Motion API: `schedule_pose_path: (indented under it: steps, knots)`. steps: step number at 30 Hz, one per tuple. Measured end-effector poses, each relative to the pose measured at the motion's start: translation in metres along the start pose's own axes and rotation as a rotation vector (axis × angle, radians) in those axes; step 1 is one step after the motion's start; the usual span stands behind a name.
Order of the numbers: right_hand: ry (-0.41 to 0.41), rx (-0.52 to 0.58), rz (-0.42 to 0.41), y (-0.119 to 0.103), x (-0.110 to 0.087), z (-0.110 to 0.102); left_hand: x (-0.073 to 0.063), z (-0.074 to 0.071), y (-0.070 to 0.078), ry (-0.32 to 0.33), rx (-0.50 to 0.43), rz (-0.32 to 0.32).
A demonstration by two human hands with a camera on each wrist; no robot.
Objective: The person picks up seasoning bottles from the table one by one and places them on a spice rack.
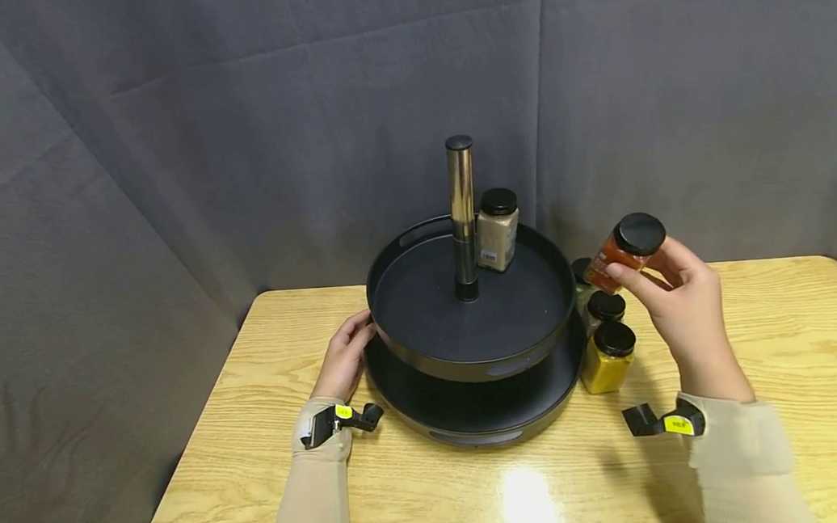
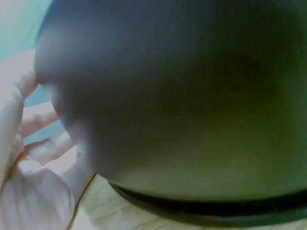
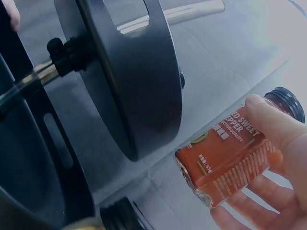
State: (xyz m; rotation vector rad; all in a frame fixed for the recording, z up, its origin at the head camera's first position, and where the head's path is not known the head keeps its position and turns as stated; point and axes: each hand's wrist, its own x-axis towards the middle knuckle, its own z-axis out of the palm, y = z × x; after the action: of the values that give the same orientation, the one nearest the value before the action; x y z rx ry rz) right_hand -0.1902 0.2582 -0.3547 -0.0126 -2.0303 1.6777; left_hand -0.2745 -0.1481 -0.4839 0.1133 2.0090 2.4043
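My right hand (image 1: 686,287) holds up a jar of red sweet pepper powder (image 1: 618,260) by its sides, thumb across the front. The jar tilts, its black lid toward the upper right, above other jars at the tray's right. In the right wrist view, the jar (image 3: 225,155) is apart from the upper tray's wall (image 3: 148,91). My left hand (image 1: 345,356) touches the left side of a black two-tier round rack, fingers extended along the upper tray (image 1: 425,350). The left wrist view has the fingertips partly hidden behind the dark tray wall (image 2: 168,120).
A jar of beige powder (image 1: 497,236) stands on the upper tray beside the metal post (image 1: 461,194). The wider lower tray (image 1: 473,420) rests on the wooden table (image 1: 420,496). A yellow spice jar (image 1: 608,362) and two more black-lidded jars stand right of it. Grey cloth (image 1: 293,140) hangs behind.
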Motion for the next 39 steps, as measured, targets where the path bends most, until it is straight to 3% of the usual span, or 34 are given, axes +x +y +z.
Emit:
schedule_pose_path:
  steps: [7, 17, 25, 39]
  knots:
    - [-0.016, 0.064, -0.099, -0.007, -0.002, 0.011, 0.001, -0.002, -0.001, -0.006, -0.026, -0.001]
    - [0.015, 0.113, -0.100, -0.013, -0.005, 0.015, -0.002, -0.001, -0.003, 0.006, -0.010, -0.018]
    - [-0.012, 0.045, -0.170, -0.020, 0.002, 0.020, 0.000, -0.003, -0.002, -0.003, -0.011, -0.004]
    - [-0.140, -0.069, -0.185, -0.028, 0.015, 0.038, 0.001, -0.002, 0.000, 0.002, -0.016, -0.019]
